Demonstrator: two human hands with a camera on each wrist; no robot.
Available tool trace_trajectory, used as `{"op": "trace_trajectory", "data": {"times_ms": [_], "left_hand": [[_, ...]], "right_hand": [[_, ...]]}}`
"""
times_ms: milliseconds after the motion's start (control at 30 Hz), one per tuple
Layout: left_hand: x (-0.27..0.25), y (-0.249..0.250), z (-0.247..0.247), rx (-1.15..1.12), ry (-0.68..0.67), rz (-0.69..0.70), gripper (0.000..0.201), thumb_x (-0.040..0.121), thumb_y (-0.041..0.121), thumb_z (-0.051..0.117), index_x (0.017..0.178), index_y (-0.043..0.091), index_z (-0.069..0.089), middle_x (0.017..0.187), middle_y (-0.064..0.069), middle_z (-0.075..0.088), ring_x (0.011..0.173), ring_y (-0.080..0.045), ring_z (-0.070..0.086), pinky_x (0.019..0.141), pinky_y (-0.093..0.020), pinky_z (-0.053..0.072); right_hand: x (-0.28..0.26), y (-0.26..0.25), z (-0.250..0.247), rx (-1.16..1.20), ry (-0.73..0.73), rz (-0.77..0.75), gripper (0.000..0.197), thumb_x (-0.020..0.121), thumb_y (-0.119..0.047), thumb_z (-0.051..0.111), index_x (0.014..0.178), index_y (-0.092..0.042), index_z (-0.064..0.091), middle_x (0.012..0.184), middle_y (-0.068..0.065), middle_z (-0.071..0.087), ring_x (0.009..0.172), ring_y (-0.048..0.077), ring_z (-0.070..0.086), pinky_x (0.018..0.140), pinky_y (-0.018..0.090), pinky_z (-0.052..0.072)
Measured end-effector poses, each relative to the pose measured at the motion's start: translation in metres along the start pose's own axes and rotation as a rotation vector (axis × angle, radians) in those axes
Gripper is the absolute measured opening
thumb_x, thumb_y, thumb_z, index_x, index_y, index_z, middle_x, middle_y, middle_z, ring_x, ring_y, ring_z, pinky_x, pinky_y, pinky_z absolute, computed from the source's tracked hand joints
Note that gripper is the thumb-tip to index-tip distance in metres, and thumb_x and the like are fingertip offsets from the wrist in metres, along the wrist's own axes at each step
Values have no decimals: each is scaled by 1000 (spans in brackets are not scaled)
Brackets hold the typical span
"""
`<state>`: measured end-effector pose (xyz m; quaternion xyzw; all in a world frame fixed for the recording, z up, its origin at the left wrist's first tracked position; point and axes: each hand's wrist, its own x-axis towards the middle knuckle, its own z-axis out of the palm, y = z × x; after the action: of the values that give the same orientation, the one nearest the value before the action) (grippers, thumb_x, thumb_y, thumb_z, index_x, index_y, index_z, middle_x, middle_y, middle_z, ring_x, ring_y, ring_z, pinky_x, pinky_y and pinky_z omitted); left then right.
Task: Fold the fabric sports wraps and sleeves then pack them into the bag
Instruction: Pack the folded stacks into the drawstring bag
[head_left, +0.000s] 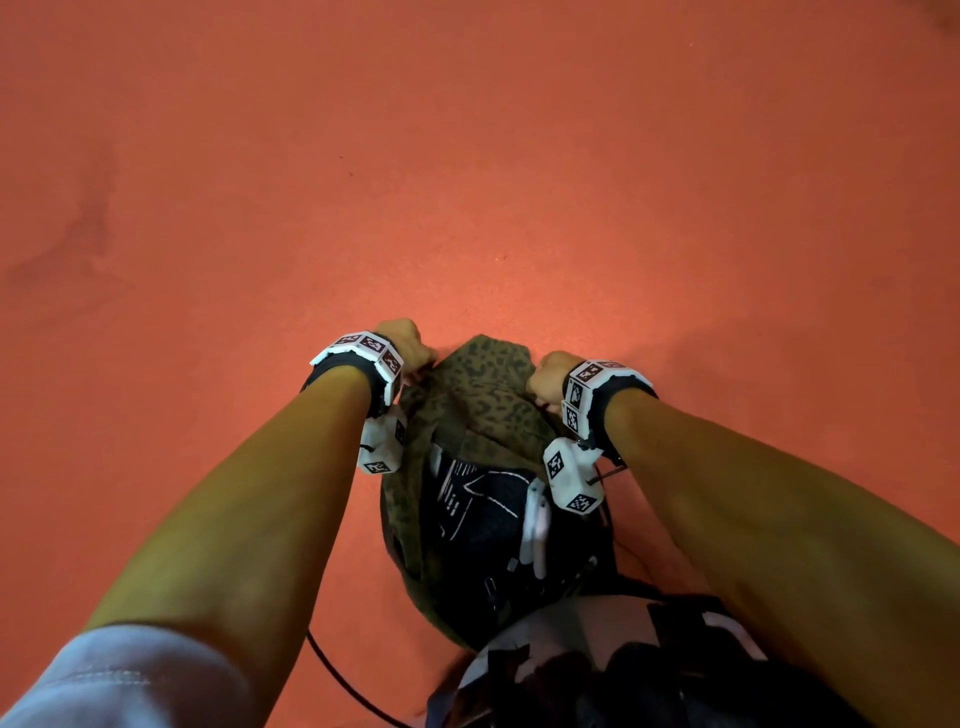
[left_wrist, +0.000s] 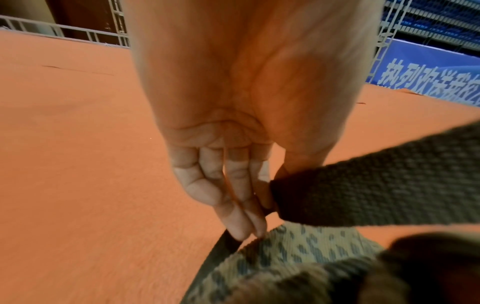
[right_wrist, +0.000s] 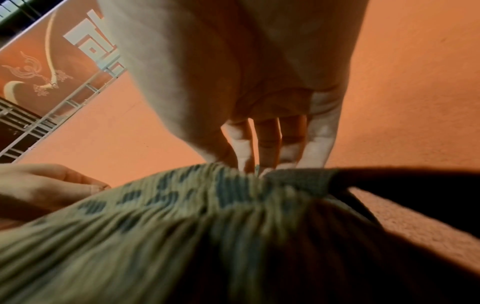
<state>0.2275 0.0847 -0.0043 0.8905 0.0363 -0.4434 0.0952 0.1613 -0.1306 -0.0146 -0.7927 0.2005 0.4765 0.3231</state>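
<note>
Head view: left hand (head_left: 402, 347) and right hand (head_left: 550, 375) each grip the patterned bag (head_left: 488, 384) at its rim, fingers curled, above the floor (head_left: 467, 156). Dark fabric (head_left: 483, 514) sits inside; packing appears near complete, closing remains.

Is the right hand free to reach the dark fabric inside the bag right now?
Probably not yet: the right hand grips the bag rim, and the left hand holds the opposite side. The dark fabric lies uncovered in the mouth, though.
</note>
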Motion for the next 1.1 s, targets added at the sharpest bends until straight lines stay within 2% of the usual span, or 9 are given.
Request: {"op": "trace_trajectory", "data": {"times_ms": [67,167,233,300,533,733,833,967,1100], "left_hand": [[-10,-7,2,-69,24,-5,29,94,30,62,77,7,60,74,-13,66,64,-28,55,62,-33,42],[-30,-17,5,-152,50,-7,30,95,29,61,78,5,65,80,-16,75,76,-30,72,67,-34,52],[-44,-22,8,-179,68,-11,31,96,28,60,83,1,68,83,-19,75,83,-31,74,74,-38,56],[-57,-26,13,-198,88,-17,32,96,28,60,90,-2,69,85,-20,75,86,-33,73,79,-41,58],[-96,-28,30,-184,159,-27,35,96,32,59,99,-2,69,95,-20,75,92,-35,71,82,-43,57],[-124,-24,43,-111,224,-14,37,99,32,53,102,-2,69,99,-20,74,97,-34,69,80,-40,56],[-135,-28,51,-95,256,-12,36,99,28,53,102,-5,68,99,-22,73,89,-35,68,78,-41,56],[-146,-38,59,-165,252,-29,33,97,26,54,100,-4,69,94,-20,74,93,-34,71,79,-43,58],[-155,-49,69,-255,240,-49,28,97,24,54,94,1,70,87,-14,76,85,-28,74,78,-38,60]], "right_hand": [[-9,-2,2,-93,14,-25,23,99,-24,49,101,-4,59,94,12,65,75,28,61,66,31,47],[-24,-4,9,-193,45,-58,21,102,-27,45,89,-11,52,83,8,53,66,22,47,64,30,38],[-30,-5,15,-234,78,-78,27,101,-23,43,75,-13,46,70,5,41,58,20,35,57,28,30],[-38,-6,18,-261,109,-92,27,100,-22,43,75,-12,47,69,5,42,56,19,35,55,28,29],[-67,4,30,-206,177,-163,25,98,-23,46,110,-6,60,93,10,60,83,29,59,71,29,44],[-86,20,46,-118,274,-207,30,95,-22,50,121,-11,58,118,14,63,101,30,60,80,30,47],[-92,28,56,-79,313,-190,41,95,-27,52,133,-12,52,128,15,59,107,32,59,79,28,42],[-99,30,67,-83,354,-179,46,97,-31,49,137,-8,48,127,17,59,107,35,60,80,32,46],[-104,27,76,-107,407,-143,53,99,-39,46,140,-6,43,134,20,52,117,40,55,95,41,48]]}}
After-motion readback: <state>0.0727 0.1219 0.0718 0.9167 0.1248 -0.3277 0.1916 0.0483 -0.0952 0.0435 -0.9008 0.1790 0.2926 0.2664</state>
